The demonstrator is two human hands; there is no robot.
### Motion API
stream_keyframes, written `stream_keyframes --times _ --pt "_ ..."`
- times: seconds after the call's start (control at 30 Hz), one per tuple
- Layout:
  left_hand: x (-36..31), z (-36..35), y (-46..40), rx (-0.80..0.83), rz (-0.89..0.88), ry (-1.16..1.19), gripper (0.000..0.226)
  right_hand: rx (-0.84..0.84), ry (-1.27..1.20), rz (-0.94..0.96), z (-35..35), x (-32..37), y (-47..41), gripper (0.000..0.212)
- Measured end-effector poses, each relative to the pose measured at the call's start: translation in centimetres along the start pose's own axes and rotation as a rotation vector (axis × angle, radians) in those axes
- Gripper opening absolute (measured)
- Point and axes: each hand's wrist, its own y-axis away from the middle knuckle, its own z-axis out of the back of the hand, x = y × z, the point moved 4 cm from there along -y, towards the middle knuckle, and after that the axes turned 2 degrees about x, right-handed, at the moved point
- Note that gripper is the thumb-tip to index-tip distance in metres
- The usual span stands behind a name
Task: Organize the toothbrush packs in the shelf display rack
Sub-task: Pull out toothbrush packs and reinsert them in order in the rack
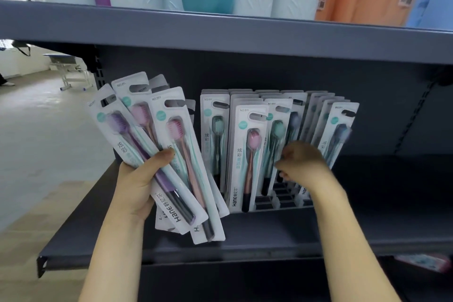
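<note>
1. Done so far, by the look of it: the slotted display rack (282, 201) on the grey shelf (318, 228) already holds several rows of toothbrush packs standing upright, from a green-brush pack (214, 135) at its 9 o'clock end, past a pink-brush pack (248, 154) in front, to a dark-blue-brush pack (339, 130) at its 3 o'clock end.
2. Left to do: the left hand (137, 181) grips a fanned bundle of packs (166, 154), thumb curled over the front of a purple-brush pack (137, 154), out at 9 o'clock of the rack. None of these is slotted yet.
3. The right hand (304, 164) reaches into the rack's middle rows with fingers curled among the packs. It is blurred, so I cannot tell whether it pinches one or only nudges them.
4. Empty black slots show at the rack's front, about 6 o'clock of that hand, so there seems to be room for the bundle.
5. My reading: roughly midway, with a handful of packs outstanding.
</note>
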Motion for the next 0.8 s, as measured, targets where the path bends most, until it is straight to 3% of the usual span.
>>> stream_keyframes --times 0.13,0.33,0.6,0.8 --pt "-0.2 -0.2 0.3 -0.083 -0.069 -0.088 0.036 0.138 0.071 -0.013 -3.3 -1.5 -0.4 0.026" --pt "-1.1 -0.5 0.9 -0.124 -0.181 -0.234 0.038 0.079 -0.035 0.044 -5.4 -3.3 0.0 0.027" --pt "-1.4 -0.4 1.6 -0.112 -0.191 -0.318 0.037 0.052 -0.082 0.062 -4.9 -2.8 0.3 0.024" --pt "-1.3 -0.1 1.7 -0.136 -0.186 -0.329 0.036 -0.118 -0.118 0.065 -0.6 -1.8 2.0 0.027"
